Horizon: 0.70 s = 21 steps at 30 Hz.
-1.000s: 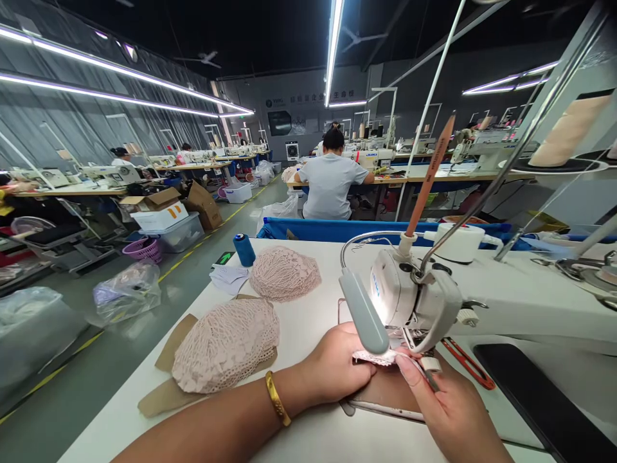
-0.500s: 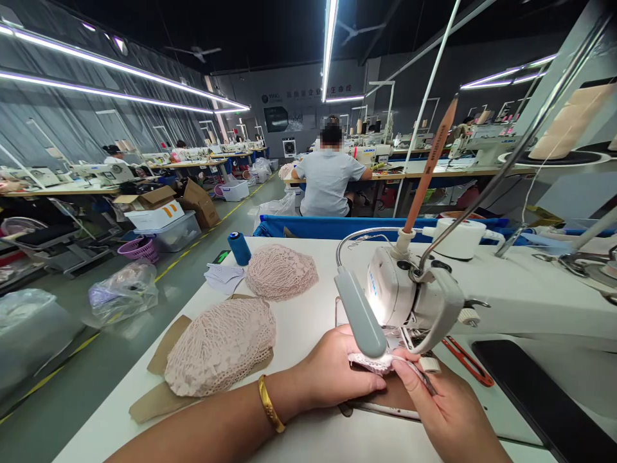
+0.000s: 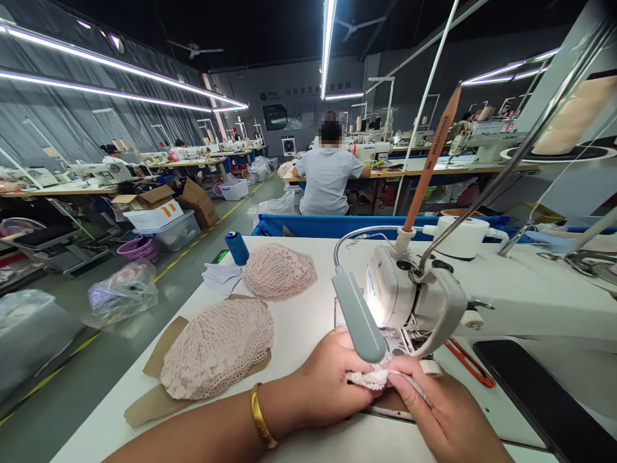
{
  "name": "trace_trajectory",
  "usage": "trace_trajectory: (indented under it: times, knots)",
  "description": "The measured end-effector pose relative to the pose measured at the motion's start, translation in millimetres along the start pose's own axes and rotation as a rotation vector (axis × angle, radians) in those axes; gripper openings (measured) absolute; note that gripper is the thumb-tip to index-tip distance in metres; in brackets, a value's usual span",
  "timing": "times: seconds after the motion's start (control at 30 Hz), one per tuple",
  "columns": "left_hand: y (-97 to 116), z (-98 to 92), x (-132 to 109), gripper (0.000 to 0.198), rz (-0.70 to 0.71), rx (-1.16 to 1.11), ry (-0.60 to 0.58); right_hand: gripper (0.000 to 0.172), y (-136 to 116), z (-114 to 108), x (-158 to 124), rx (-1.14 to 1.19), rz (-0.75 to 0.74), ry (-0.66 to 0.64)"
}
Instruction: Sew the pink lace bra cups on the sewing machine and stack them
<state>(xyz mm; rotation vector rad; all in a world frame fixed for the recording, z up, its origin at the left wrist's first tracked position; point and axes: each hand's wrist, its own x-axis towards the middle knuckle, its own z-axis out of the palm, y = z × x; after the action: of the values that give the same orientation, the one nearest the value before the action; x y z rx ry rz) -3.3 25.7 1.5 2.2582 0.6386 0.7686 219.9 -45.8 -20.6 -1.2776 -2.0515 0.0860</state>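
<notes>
My left hand point(image 3: 332, 379), with a gold bangle on its wrist, pinches a small pink lace piece point(image 3: 370, 379) at the near side of the white sewing machine point(image 3: 409, 302). My right hand point(image 3: 443, 418) grips the same lace piece from the right, fingers closed over it. The machine's grey lamp point(image 3: 357, 315) hangs just above both hands and hides the needle area. Two piles of pink lace pieces lie to the left on the white table point(image 3: 308, 321): a near pile point(image 3: 216, 347) on brown cardboard and a far pile point(image 3: 279, 271).
A blue thread cone point(image 3: 237, 247) and papers point(image 3: 220, 278) sit by the far pile. Red snips point(image 3: 470, 363) and a black panel point(image 3: 544, 399) lie right of the machine. A person in a grey shirt point(image 3: 328, 177) sits ahead at another table. Bags and boxes line the aisle at left.
Both hands have drawn the lace piece slightly toward me, out from under the machine head. The camera view shifted a little.
</notes>
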Motion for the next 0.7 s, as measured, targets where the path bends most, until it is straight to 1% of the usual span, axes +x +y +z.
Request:
trace_trajectory:
  times: [0.1, 0.13, 0.2, 0.37, 0.47, 0.57, 0.7]
  knots:
    - [-4.2, 1.6, -13.3, 0.013, 0.169, 0.22, -0.047, 0.031, 7.2, -1.0, -2.9, -0.107, -0.259, -0.113]
    - [-4.7, 2.0, -17.2, 0.009, 0.212, 0.279, -0.049, 0.03, 9.5, -1.2, -4.7, -0.15, -0.317, -0.125]
    - [-4.7, 2.5, -22.9, 0.006, 0.266, 0.371, -0.042, 0.027, 13.7, -1.7, -8.5, -0.223, -0.381, -0.142]
    - [-4.4, 3.6, -25.9, 0.001, 0.307, 0.467, -0.052, 0.029, 20.1, -3.6, -12.8, -0.277, -0.399, -0.213]
    - [-2.4, 2.7, -23.8, 0.002, 0.296, 0.499, -0.065, 0.028, 19.5, -4.9, -9.4, -0.297, -0.401, -0.184]
    - [0.8, 1.2, -20.9, 0.003, 0.262, 0.486, -0.07, 0.024, 16.3, -7.1, -2.6, -0.278, -0.407, -0.155]
    - [-0.5, 1.6, -16.7, 0.007, 0.225, 0.447, -0.096, 0.026, 16.2, -6.9, 3.1, -0.199, -0.342, -0.147]
